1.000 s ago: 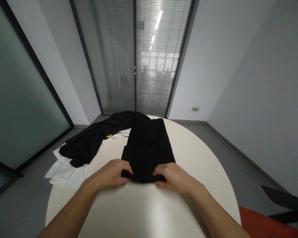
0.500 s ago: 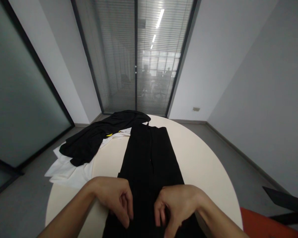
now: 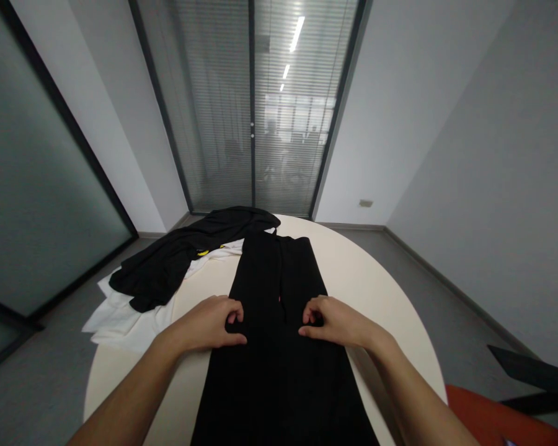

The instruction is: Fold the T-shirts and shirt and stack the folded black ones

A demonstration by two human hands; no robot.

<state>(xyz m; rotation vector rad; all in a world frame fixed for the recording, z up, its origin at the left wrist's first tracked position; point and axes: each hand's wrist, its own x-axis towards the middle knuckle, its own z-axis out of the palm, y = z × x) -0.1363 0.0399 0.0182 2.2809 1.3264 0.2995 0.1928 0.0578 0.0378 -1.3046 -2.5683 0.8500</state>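
A long black garment, which looks like a pair of trousers, lies flat down the middle of the round table, with a dark slit or seam running along its far half. On its left edge rests my left hand, fingers curled and the thumb held apart from them. My right hand mirrors it at the right edge, its thumb also apart from the bent fingers. Both hands touch the cloth, and no fold shows clearly gripped in either. The fingertips' undersides are partly hidden.
A crumpled black garment with a yellow mark lies over white cloth at the table's left and far side. The pale round table stands before glass panels with blinds. An orange chair is at lower right.
Both hands have moved away from me along the black trousers, from near the front to about its middle. Thumbs and fingers now sit wider apart. The other clothes have not moved.
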